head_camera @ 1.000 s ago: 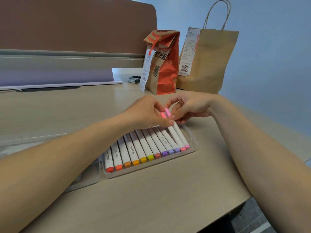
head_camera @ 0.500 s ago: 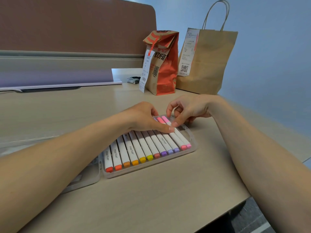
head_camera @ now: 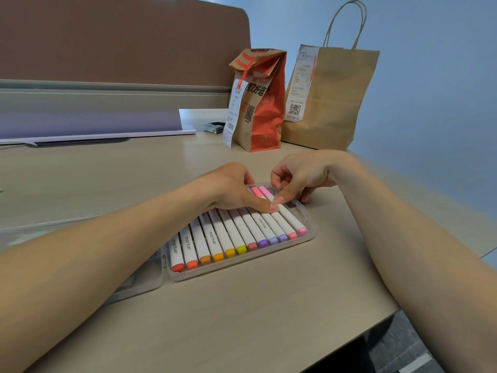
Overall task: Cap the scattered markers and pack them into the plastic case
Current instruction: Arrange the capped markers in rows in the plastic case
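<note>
On the beige bench, in front of an orange paper bag and a brown paper bag, the plastic case holds the markers in one row. The left hand rests on the row with its thumb pressing flat, but its other fingers are hidden, so their state cannot be told. The fingers of the right hand pinch the pink marker at the right end of the row.

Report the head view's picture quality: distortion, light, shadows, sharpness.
Head view: wide-angle stretch makes both forearms loom at the bottom corners; light soft and even, no harsh glare; the left hand casts a faint shadow on the markers; no motion blur on the right hand pinching the pink marker; "marker" print reads sharp; the clear lid is hard to make out.
</note>
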Action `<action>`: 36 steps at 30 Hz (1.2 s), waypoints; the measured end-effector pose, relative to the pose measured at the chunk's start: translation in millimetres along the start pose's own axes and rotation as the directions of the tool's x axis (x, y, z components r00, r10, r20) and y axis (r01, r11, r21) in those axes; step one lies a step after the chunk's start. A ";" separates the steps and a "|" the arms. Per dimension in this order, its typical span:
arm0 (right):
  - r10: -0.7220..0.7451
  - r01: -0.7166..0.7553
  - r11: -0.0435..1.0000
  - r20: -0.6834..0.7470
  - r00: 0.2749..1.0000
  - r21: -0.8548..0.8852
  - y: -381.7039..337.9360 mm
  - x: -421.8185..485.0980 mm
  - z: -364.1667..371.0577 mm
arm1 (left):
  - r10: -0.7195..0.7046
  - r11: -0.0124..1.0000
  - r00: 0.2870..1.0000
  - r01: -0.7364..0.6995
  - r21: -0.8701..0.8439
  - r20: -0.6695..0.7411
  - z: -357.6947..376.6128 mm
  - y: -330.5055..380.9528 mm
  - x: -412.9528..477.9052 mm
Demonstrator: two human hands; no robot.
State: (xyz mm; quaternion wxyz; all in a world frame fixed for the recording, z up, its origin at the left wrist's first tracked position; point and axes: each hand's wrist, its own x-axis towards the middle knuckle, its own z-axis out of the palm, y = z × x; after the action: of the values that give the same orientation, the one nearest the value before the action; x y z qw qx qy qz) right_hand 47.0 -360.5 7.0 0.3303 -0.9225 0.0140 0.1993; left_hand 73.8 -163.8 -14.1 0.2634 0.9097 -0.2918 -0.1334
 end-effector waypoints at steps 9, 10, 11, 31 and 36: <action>-0.022 0.032 0.997 0.134 0.991 -0.071 -2.8 -8.9 0.3 | 0.003 1.000 1.000 -0.003 -0.008 0.018 -1.2 -1.8 -1.1; -0.016 0.029 0.995 0.136 0.991 -0.092 -4.0 -8.5 0.3 | 0.001 1.000 1.000 -0.001 -0.015 0.021 -1.4 -1.6 -0.9; -0.011 0.026 0.994 0.135 0.991 -0.110 -5.7 -8.0 0.0 | 0.001 1.000 1.000 -0.001 -0.023 0.023 -1.4 -1.5 -0.6; -0.067 0.054 0.997 -0.233 0.970 -0.062 -7.0 -30.5 16.3 | 0.084 0.965 0.995 -0.066 0.253 -0.060 -64.1 -19.4 -42.2; -0.205 0.183 0.978 -0.301 0.931 -0.098 -48.3 -31.7 23.2 | 0.022 0.962 0.983 0.029 0.271 -0.183 -103.0 -53.0 -92.5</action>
State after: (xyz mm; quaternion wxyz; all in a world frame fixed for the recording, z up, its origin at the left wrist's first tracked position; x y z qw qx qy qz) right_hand 17.1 -311.9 31.8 0.3105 -0.9498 -0.0323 0.0190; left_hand 65.7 -30.1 49.6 0.1614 0.9463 -0.2800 -0.0077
